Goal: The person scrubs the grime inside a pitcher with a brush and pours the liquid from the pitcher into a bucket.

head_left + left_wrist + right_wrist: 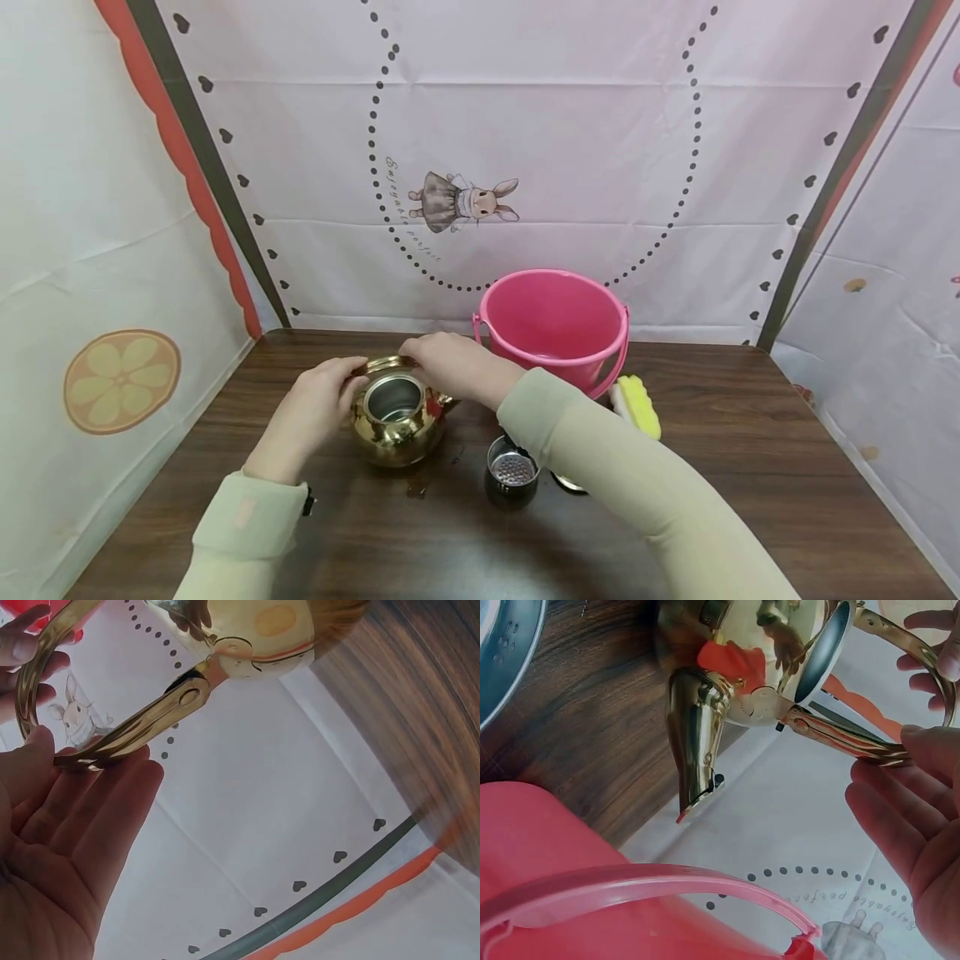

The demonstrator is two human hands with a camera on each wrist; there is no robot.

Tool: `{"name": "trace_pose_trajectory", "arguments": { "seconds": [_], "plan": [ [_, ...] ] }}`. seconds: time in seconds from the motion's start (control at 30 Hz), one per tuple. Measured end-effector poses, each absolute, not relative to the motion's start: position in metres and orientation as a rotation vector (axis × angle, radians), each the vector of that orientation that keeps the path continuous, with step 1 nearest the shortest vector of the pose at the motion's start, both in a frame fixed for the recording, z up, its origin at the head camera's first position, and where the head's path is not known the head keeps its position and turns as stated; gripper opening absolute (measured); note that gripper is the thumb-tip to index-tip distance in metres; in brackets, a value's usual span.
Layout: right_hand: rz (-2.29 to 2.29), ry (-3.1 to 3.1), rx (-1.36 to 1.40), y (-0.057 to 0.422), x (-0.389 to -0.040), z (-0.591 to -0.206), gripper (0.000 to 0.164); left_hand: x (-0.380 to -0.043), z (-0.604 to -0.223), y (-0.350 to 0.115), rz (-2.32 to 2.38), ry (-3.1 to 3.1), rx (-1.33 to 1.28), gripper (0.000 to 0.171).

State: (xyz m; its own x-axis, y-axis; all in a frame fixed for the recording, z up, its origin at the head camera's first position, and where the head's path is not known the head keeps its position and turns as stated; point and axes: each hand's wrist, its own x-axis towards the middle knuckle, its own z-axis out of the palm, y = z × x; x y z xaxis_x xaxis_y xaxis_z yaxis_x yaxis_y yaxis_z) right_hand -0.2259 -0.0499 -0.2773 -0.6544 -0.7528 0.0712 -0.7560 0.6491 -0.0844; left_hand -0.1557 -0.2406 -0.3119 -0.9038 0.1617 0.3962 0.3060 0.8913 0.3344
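Note:
A shiny gold teapot without its lid sits left of centre on the table, its round mouth facing up. Its arched handle is pinched between thumb and fingers at one side by my left hand. My right hand pinches the other side of that handle, reaching across from the right. In the right wrist view the spout points toward the pink bucket. A metal strainer cup with a perforated bottom stands right of the teapot, partly under my right sleeve.
A pink bucket with its handle hanging down stands at the back. Beside it lies a yellow and white sponge. A round metal piece is mostly hidden by my right sleeve. A small wet spot shows on the table before the teapot.

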Motion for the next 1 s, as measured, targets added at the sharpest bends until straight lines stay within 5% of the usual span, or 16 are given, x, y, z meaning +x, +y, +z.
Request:
{"name": "trace_pose_trajectory", "arguments": {
  "seconds": [1.0],
  "plan": [
    [0.129, -2.804, 1.327, -0.0492, -0.2248, -0.2736, 0.019, -0.1518, -0.3077, -0.243, -0.549, -2.652, -0.413, 0.016]
  ]
}}
